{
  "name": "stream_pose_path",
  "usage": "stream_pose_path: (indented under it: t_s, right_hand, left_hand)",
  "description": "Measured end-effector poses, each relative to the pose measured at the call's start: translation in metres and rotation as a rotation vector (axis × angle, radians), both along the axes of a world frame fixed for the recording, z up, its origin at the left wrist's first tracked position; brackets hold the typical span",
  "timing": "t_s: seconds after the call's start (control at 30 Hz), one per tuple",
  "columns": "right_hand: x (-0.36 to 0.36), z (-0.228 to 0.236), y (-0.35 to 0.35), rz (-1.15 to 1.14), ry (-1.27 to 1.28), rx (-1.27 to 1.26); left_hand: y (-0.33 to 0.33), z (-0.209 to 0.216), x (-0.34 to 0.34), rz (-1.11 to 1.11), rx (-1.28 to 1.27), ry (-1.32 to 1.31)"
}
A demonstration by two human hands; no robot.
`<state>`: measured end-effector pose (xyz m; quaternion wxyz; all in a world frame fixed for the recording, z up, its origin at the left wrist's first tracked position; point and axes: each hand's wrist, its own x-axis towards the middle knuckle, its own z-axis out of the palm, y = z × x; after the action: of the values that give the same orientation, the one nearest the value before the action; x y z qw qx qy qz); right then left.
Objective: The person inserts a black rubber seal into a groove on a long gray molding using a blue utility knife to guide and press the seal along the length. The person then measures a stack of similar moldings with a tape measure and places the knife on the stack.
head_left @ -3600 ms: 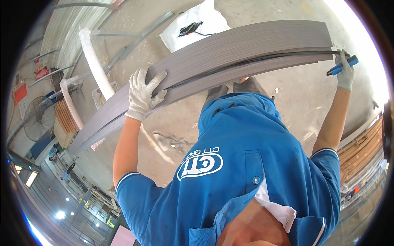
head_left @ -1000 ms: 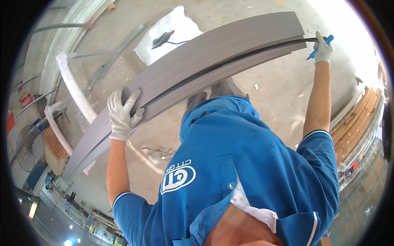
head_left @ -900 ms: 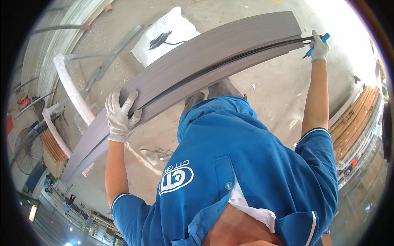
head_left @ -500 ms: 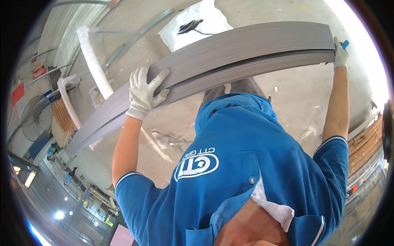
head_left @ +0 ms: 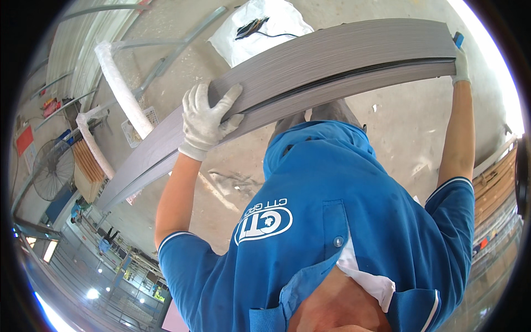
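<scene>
In the head view, the right hand is now at the right end of the long grey panel, where a second ago it stood off that end, pulling the black strip out to it; the strip now shows along the panel's lengthwise gap. That hand's fingers are partly hidden (a blue tool pokes out by them), so I cannot tell how tightly they close. The left hand, gloved too, lies across the panel with fingers splayed. The panel slants across in front of the person, its near edge just past the trousers, with bare concrete floor right of them. Beyond the far edge sit a white sack and a wrapped white tube; a fan stands far left.
</scene>
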<state>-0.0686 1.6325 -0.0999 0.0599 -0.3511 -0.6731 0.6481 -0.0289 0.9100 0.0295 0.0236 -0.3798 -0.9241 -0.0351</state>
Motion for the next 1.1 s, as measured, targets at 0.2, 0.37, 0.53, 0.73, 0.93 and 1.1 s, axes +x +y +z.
stream_pose_path:
  t_s: [0.2, 0.37, 0.53, 0.73, 0.93, 1.1]
  right_hand:
    - [-0.003, 0.000, -0.005, -0.024, 0.023, 0.045]
    - [0.001, 0.006, -0.014, -0.033, 0.066, -0.011]
    - [0.001, 0.013, -0.025, -0.019, 0.073, 0.001]
    - [-0.002, 0.014, -0.033, -0.007, 0.072, 0.038]
    - [-0.003, 0.015, -0.038, 0.002, 0.074, 0.061]
    - [-0.003, 0.018, -0.041, 0.007, 0.078, 0.079]
  left_hand:
    - [0.029, -0.002, -0.007, -0.020, 0.075, 0.006]
    - [0.049, -0.003, -0.011, -0.038, 0.085, -0.004]
    - [0.066, -0.004, -0.013, -0.049, 0.092, -0.045]
    - [0.079, -0.002, -0.018, -0.067, 0.100, -0.042]
    - [0.085, 0.000, -0.019, -0.069, 0.090, -0.073]
    - [0.088, 0.002, -0.022, -0.080, 0.091, -0.117]
